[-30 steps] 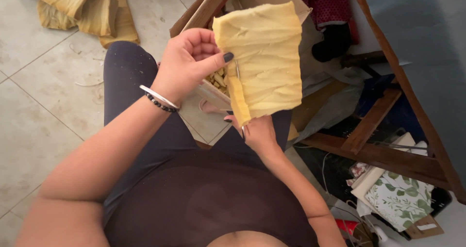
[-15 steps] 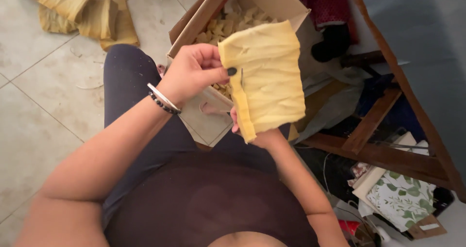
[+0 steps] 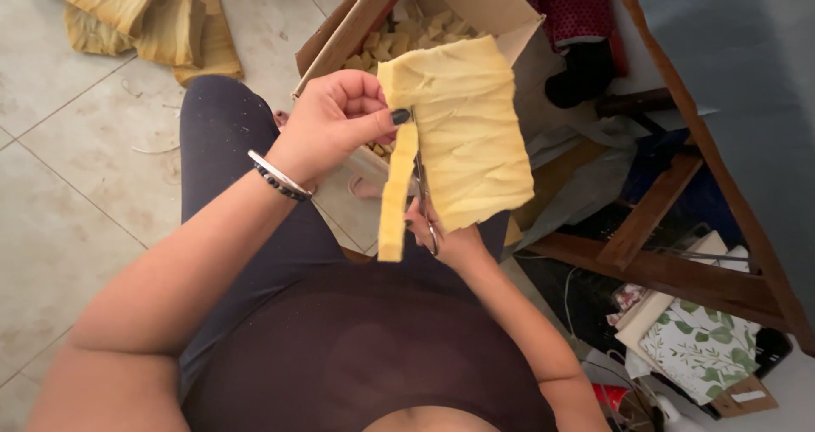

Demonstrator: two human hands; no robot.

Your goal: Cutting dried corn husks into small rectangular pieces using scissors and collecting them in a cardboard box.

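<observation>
Strip (image 3: pixel 394 196) now hanging cut, left hand (image 3: pixel 335 120) grip pinching yellow fabric (image 3: pixel 463 135), right hand (image 3: pixel 446 241) — scissors (image 3: pixel 424 203) clasped

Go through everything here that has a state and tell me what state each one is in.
Yellow folded material: held up, a strip partly cut and hanging.
Scissors: blades in the cut.
Cardboard box: open, holding yellow pieces.
Left hand: pinching the material's top edge.
Right hand: gripping the scissors.

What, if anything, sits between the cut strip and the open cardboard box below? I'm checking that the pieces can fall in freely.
Nothing visible blocks it. The strip hangs from the left hand, beside the scissors in the right hand, above the cardboard box of cut pieces.
</observation>
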